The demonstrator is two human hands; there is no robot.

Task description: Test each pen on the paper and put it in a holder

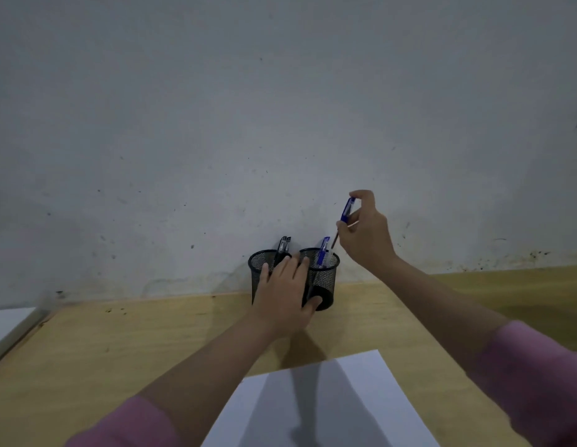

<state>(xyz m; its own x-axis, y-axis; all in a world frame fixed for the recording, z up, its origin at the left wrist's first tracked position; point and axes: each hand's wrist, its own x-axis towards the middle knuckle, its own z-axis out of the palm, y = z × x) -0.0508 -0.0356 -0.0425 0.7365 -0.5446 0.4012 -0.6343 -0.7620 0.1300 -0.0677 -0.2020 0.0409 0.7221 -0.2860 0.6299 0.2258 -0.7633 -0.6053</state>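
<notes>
Two black mesh holders stand side by side against the wall: the left holder (257,269) with dark pens (283,246) in it, the right holder (326,279) with a blue-capped pen (323,251). My left hand (285,295) lies with straight fingers against the fronts of both holders, thumb at the right holder's base. My right hand (366,235) pinches a blue-capped pen (346,211) above and right of the right holder, tip pointing down toward its rim. A white sheet of paper (371,379) lies on the table in front of me.
The wooden table (119,343) ends at a stained grey wall (280,108) right behind the holders. A white surface (10,321) sits beyond the table's left edge. Pink sleeves cover both of my forearms near the bottom corners.
</notes>
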